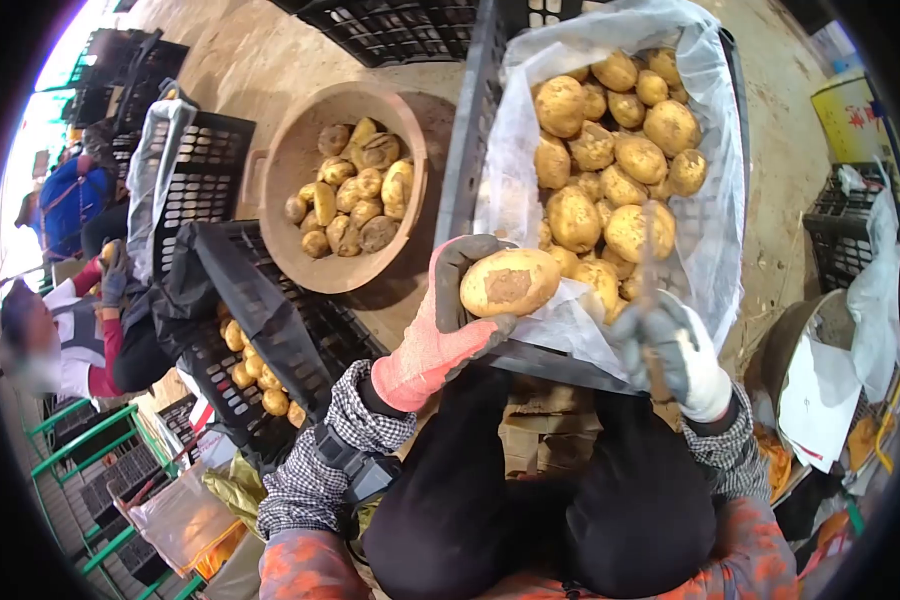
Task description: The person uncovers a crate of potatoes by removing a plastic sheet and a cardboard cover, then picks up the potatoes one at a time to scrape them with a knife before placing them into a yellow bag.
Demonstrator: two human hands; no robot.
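Observation:
My left hand (448,325), in a pink and grey glove, holds a large potato (510,283) with a brown patch of dirt on its upper face. My right hand (675,355), in a white and grey glove, is closed around a thin upright object (650,250), blurred by motion, perhaps a knife or brush. Both hands are over the near edge of a black crate (560,366) lined with a white sheet (715,90). Several potatoes (642,158) lie heaped in the crate, beyond my hands.
A round brown basin (288,130) with several potatoes stands left of the crate. Further left are a black crate (202,365) with potatoes and a seated co-worker (80,335). Another person (70,205) in blue is behind. A tub (785,340) stands at the right.

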